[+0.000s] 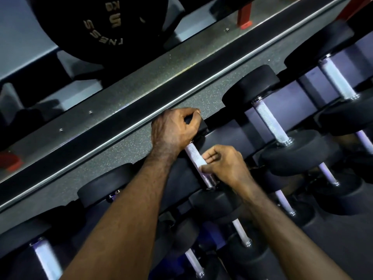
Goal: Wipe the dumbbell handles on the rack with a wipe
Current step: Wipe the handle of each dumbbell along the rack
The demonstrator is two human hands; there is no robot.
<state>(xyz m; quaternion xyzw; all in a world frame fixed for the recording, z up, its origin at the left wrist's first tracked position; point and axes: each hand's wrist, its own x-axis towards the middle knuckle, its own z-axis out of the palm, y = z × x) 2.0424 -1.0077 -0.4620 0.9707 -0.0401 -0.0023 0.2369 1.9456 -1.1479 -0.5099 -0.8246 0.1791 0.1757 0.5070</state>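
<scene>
Chrome handle (pixel 194 156) betw. both hands' grip

**Colours and patterns on the rack**

We see black dumbbell heads (pixel 250 85), silver cross-hatch knurled handles (pixel 269 120), and a white wipe (pixel 198 161) on one handle. Grey speckled floor (pixel 129 146). Black weight plate (pixel 96 23) with pale lettering. Red bracket (pixel 244 15) at the top edge.
</scene>
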